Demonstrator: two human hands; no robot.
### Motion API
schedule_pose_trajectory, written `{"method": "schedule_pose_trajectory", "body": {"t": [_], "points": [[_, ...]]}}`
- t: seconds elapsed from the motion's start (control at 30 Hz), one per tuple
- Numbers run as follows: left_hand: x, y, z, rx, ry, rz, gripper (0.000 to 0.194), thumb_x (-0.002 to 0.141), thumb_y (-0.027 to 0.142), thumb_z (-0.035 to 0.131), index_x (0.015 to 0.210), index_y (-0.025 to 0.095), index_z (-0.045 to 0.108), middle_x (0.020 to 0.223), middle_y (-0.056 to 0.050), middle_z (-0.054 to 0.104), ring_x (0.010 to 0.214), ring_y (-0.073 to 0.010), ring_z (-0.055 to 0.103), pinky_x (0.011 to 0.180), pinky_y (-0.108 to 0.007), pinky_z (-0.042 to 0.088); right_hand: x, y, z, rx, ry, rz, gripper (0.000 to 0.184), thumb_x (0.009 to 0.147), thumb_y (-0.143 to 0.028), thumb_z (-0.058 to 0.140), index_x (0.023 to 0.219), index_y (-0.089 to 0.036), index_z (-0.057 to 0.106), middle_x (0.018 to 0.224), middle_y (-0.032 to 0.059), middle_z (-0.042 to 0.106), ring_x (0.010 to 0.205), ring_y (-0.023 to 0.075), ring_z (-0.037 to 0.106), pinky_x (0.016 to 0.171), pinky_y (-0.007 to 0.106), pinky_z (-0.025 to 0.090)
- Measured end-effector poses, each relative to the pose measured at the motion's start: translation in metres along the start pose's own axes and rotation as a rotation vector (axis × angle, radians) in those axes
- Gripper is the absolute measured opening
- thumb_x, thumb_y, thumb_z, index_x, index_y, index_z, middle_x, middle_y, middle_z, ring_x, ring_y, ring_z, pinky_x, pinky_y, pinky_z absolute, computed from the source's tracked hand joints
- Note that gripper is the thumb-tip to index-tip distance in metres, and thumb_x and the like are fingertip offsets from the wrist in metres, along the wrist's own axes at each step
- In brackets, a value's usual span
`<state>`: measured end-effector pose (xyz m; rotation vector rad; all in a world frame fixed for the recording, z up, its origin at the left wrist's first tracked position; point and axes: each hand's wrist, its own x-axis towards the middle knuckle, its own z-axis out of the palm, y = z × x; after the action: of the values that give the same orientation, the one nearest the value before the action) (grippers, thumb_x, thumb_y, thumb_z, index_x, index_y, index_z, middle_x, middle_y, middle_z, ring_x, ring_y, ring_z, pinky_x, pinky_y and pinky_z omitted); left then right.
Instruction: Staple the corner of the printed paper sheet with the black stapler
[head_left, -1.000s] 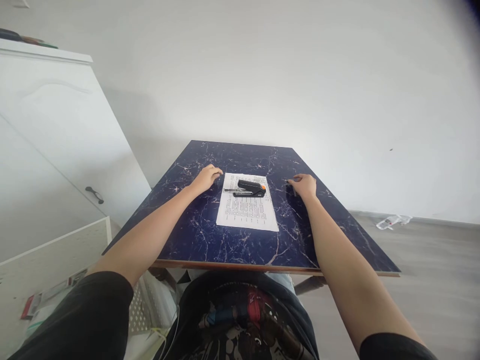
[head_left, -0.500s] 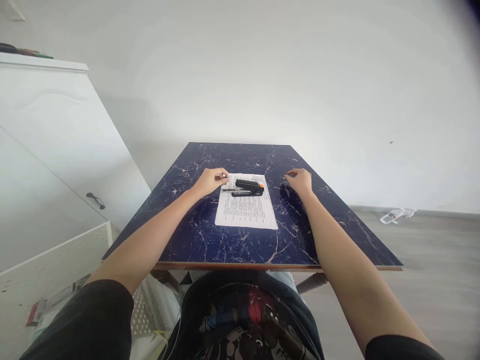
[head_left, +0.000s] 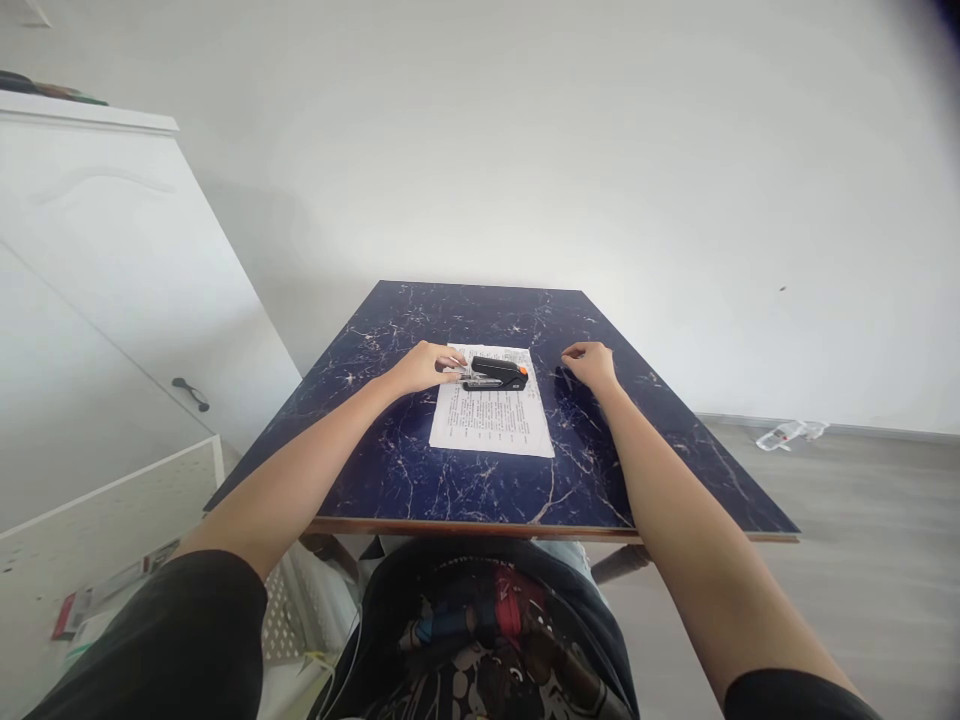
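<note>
A black stapler with an orange tip at its right end lies sideways on a printed sheet of paper. Its upper arm is raised, and a metal rail shows at the left. My left hand reaches in from the left, thumb and fingers closed around the rail's left end; a small pale bit between the fingers is too small to name. To the right of the paper, my right hand is held low by the table with curled fingers, their tips together. Whatever they hold, if anything, is hidden.
Paper and stapler rest on a dark blue marbled table set against a white wall. At the left stands a white cabinet with a dark handle. Clear plastic packaging lies on the grey floor to the right.
My left hand has moved right and slightly down onto the left end of the stapler. My right hand has shifted slightly left. The stapler stays in place on the paper.
</note>
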<state>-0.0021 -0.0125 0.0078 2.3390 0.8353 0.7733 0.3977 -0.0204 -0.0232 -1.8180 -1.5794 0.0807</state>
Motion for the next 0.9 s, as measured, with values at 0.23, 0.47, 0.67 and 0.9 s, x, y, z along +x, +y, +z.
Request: {"method": "schedule_pose_trajectory", "body": {"t": [0.23,0.47,0.67,0.9], "points": [[0.002,-0.001,0.003,-0.029,-0.032,-0.028,0.02,0.082,0.026,0.082,0.102,0.026,0.083,0.107,-0.007,0.082,0.103,-0.026,0.079,0.096,-0.041,0.062,-0.002,-0.004,0.0,0.015,-0.035,-0.006,0.024,0.073,-0.021,0.064,0.086,-0.018,0.083,0.086,0.008,0.08,0.088,0.0243,0.074,0.091,0.034,0.055],[0.005,-0.002,0.006,-0.067,-0.003,-0.112,0.019,0.076,0.021,0.086,0.095,0.023,0.084,0.088,-0.009,0.082,0.089,-0.0282,0.08,0.081,-0.04,0.065,-0.004,-0.009,-0.004,0.029,-0.047,-0.003,0.022,0.073,-0.021,0.064,0.085,-0.018,0.083,0.085,0.0074,0.08,0.087,0.0241,0.074,0.092,0.034,0.056],[0.008,-0.003,0.006,-0.059,-0.022,-0.108,0.019,0.073,0.021,0.088,0.091,0.023,0.084,0.087,-0.009,0.082,0.09,-0.0295,0.08,0.078,-0.04,0.064,-0.005,-0.01,-0.004,0.04,-0.058,0.006,0.02,0.072,-0.02,0.066,0.083,-0.019,0.083,0.083,0.0073,0.08,0.087,0.0246,0.074,0.092,0.035,0.055],[0.001,-0.008,-0.019,-0.095,-0.211,-0.108,0.038,0.081,0.029,0.085,0.118,0.027,0.08,0.112,-0.011,0.081,0.103,-0.0271,0.079,0.091,-0.042,0.064,-0.005,-0.017,-0.009,0.088,-0.034,-0.025,0.018,0.078,-0.027,0.07,0.085,-0.016,0.082,0.084,0.0104,0.079,0.088,0.0277,0.073,0.094,0.042,0.055]]}}
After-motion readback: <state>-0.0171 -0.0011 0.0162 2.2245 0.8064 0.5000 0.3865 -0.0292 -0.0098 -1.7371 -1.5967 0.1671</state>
